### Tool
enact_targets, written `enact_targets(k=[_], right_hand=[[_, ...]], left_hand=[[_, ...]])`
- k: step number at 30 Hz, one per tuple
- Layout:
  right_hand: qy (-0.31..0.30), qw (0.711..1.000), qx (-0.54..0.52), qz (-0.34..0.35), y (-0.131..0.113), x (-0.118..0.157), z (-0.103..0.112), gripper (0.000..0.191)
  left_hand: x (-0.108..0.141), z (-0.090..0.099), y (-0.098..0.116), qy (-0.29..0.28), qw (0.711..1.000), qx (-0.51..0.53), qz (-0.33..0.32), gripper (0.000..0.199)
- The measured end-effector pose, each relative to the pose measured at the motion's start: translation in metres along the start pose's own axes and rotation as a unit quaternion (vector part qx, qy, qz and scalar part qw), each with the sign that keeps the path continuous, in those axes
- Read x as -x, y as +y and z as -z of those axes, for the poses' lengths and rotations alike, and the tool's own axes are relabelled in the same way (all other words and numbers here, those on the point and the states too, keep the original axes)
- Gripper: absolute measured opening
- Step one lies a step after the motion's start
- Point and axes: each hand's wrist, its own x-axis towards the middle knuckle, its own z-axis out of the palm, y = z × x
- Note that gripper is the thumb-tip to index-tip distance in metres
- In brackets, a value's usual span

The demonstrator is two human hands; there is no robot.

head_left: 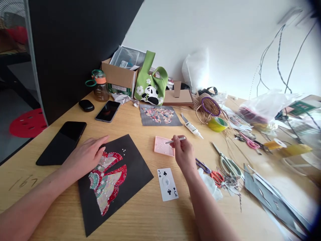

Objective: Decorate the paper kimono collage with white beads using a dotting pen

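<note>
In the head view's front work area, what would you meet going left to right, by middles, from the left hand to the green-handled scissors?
Left hand, black sheet, pink tray, right hand, green-handled scissors.

Pairs and singles around one pink tray (pixel 162 153)
Two hands: left hand (pixel 92 154) at nine o'clock, right hand (pixel 184 151) at three; two sheets: black sheet (pixel 137 170) at eight, grey sheet (pixel 147 123) at twelve; two dark-screened devices (pixel 60 144) at nine and ten; one pen-like tool (pixel 171 141) at two, one playing card (pixel 163 192) at six, one green bag (pixel 141 77) at twelve.
</note>
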Motion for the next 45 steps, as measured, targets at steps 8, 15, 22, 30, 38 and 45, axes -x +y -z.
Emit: enact_targets(k=[8,15,22,30,38,45], right_hand=[[-0.026,0.997,0.077,0.018,0.026,-0.006,-0.024,0.042],[-0.031,0.993,0.112,0.032,0.032,-0.007,-0.028,0.042],[-0.026,0.991,0.125,0.041,0.033,-0.006,-0.029,0.043],[-0.026,0.990,0.127,0.050,0.032,-0.005,-0.030,0.041],[-0.019,0.992,0.110,0.053,0.030,-0.002,-0.032,0.042],[0.016,0.998,0.065,0.021,0.022,0.000,-0.025,0.043]], left_hand=[[0.001,-0.002,-0.004,-0.002,1.000,-0.021,-0.009,0.057],[0.001,-0.002,-0.004,0.005,1.000,-0.031,-0.003,0.059],[0.001,-0.001,-0.001,-0.001,1.000,-0.027,-0.003,0.055],[0.001,0.000,-0.001,-0.013,0.999,-0.029,0.000,0.057],[0.001,0.002,0.000,-0.015,0.999,-0.031,0.003,0.057],[0.001,0.002,-0.001,-0.017,0.999,-0.033,-0.004,0.056]])
